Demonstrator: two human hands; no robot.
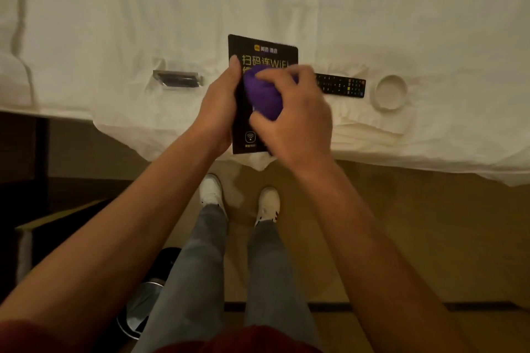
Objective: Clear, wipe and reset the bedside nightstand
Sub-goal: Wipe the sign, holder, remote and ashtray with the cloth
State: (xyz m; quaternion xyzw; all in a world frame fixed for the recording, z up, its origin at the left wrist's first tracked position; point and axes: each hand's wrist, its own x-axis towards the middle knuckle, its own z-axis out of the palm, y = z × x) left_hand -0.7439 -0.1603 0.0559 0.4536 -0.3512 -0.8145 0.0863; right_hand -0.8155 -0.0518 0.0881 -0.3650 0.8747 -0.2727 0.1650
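A black WiFi sign card (pixel 263 50) with yellow and white print is held over the edge of the white bed (pixel 114 23). My left hand (pixel 219 106) grips the card's left edge. My right hand (pixel 295 117) holds a bunched purple cloth (pixel 262 92) and presses it against the card's face. On the bed lie a clear acrylic sign stand (pixel 177 79) to the left, a black remote control (pixel 341 85) to the right, and a round white ashtray (pixel 390 92) further right.
Folded white tissues (pixel 364 126) lie on the bed edge below the remote. A dark piece of furniture (pixel 34 152) stands at the left. A shiny bin (pixel 140 306) sits on the floor by my left leg. My white shoes stand on beige carpet.
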